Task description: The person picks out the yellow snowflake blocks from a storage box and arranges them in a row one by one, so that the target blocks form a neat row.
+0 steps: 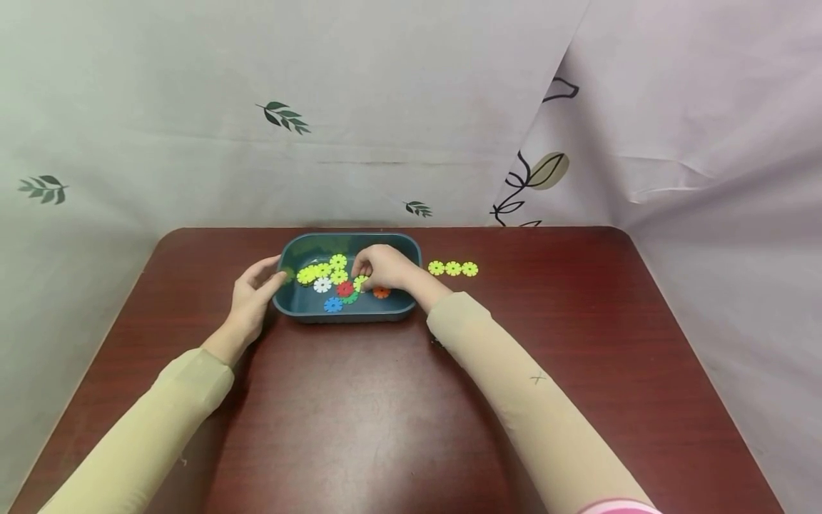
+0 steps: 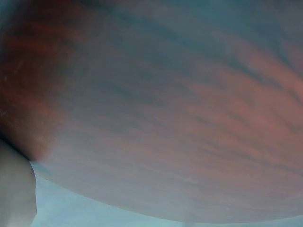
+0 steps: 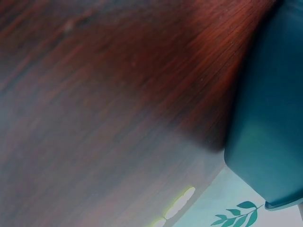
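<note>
A dark blue-green tray (image 1: 353, 317) stands toward the back of the table, holding several notched plastic discs. My left hand (image 1: 247, 303) grips its left end, thumb over the rim and fingers along the outer wall. Reaching in over the right side, my right hand (image 1: 390, 268) pinches a yellow notched disc (image 1: 361, 283) with thumb and fingertips. Around it lie a red disc (image 1: 344, 288), an orange disc (image 1: 382, 293), a green disc (image 1: 349, 298), a blue disc (image 1: 333, 305) and a white disc (image 1: 322, 285). More yellow discs (image 1: 310, 274) are heaped to the left.
Three yellow discs in a row (image 1: 453, 268) lie on the reddish-brown table (image 1: 565, 321) just right of the tray. A pale leaf-patterned cloth (image 1: 359, 143) hangs behind the table's back edge. The left wrist view is mostly blurred tabletop (image 2: 189, 118).
</note>
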